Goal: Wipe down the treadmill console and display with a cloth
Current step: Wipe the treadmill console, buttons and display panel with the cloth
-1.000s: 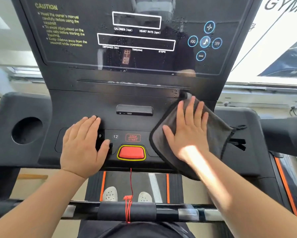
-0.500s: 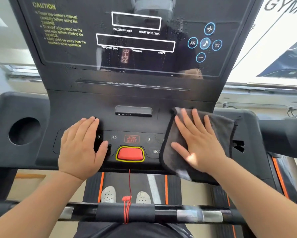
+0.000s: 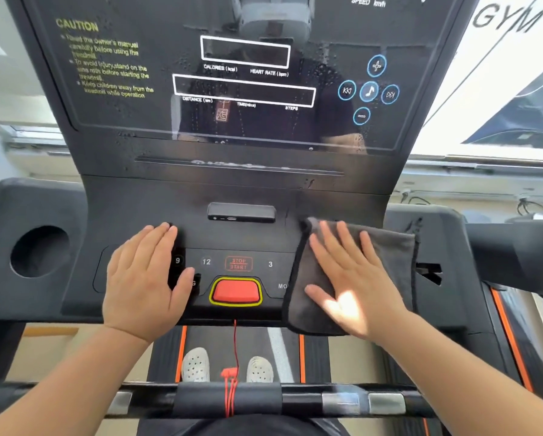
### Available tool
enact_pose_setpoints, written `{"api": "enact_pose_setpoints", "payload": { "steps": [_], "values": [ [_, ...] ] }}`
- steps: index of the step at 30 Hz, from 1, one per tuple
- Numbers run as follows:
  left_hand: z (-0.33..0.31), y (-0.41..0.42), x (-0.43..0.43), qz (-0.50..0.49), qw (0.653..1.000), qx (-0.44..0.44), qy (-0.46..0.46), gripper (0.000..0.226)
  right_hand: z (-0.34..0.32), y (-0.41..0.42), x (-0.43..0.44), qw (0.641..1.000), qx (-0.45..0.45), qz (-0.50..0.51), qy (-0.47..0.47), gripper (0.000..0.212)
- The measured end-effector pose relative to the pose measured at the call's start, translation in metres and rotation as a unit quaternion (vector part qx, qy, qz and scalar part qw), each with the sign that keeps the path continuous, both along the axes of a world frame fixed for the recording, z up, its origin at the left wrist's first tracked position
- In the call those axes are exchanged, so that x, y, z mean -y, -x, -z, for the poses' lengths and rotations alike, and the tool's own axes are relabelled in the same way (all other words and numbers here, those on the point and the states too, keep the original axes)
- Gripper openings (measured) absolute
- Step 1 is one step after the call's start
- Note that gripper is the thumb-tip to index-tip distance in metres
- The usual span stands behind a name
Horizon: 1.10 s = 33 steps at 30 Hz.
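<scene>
The black treadmill console (image 3: 238,190) fills the view, with its glossy display (image 3: 245,73) above, speckled with droplets. A dark grey cloth (image 3: 389,256) lies spread on the right half of the button panel, covering the keys there. My right hand (image 3: 348,278) presses flat on the cloth, fingers spread. My left hand (image 3: 144,278) rests flat on the left side of the panel, fingers together, holding nothing. Between the hands are the keys 9, 12, 3, the STOP/START label and the red safety button (image 3: 236,291).
A round cup holder (image 3: 39,251) sits at the left of the console. A red safety cord (image 3: 232,372) hangs down to the front handlebar (image 3: 263,401). White shoes stand on the belt below. A small black port block (image 3: 241,213) juts out mid-console.
My right hand has slid the cloth down and to the right, from the ledge under the display onto the right side of the button panel. The left hand has stayed put.
</scene>
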<state>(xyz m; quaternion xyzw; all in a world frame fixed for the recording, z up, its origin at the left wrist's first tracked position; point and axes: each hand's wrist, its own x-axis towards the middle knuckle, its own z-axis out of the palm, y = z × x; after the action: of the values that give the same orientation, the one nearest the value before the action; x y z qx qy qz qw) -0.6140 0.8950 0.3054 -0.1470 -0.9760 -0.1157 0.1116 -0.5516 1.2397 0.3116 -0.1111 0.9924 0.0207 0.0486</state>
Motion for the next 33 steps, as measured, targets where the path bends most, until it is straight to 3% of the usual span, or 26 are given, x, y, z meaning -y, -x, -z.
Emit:
{"api": "enact_pose_setpoints", "payload": {
  "steps": [4, 8, 12, 18, 23, 30, 33],
  "values": [
    [-0.002, -0.001, -0.001, -0.006, 1.000, 0.007, 0.005, 0.067, -0.008, 0.040, 0.007, 0.983, -0.045, 0.175, 0.040, 0.091],
    [-0.001, -0.001, -0.002, -0.011, 1.000, 0.020, 0.005, 0.068, -0.009, 0.069, 0.038, 0.966, -0.089, 0.229, 0.081, 0.095],
    [-0.002, -0.002, 0.000, -0.014, 0.999, 0.028, 0.009, 0.068, -0.008, 0.069, 0.053, 0.975, -0.081, 0.194, 0.073, 0.089],
    [-0.005, -0.002, -0.003, -0.014, 0.999, 0.035, 0.009, 0.066, -0.010, 0.063, 0.071, 0.999, -0.019, 0.033, 0.037, 0.083],
    [-0.010, -0.004, -0.006, -0.022, 0.998, 0.046, 0.028, 0.068, -0.007, 0.054, 0.030, 0.999, -0.026, -0.027, 0.031, 0.080],
    [-0.011, -0.004, -0.006, -0.018, 0.998, 0.057, 0.035, 0.069, -0.008, 0.043, 0.018, 0.969, -0.053, 0.228, 0.082, 0.088],
    [-0.012, -0.003, -0.005, -0.015, 0.997, 0.066, 0.039, 0.070, -0.014, 0.055, 0.057, 0.958, -0.046, 0.255, 0.120, 0.095]
  ]
}}
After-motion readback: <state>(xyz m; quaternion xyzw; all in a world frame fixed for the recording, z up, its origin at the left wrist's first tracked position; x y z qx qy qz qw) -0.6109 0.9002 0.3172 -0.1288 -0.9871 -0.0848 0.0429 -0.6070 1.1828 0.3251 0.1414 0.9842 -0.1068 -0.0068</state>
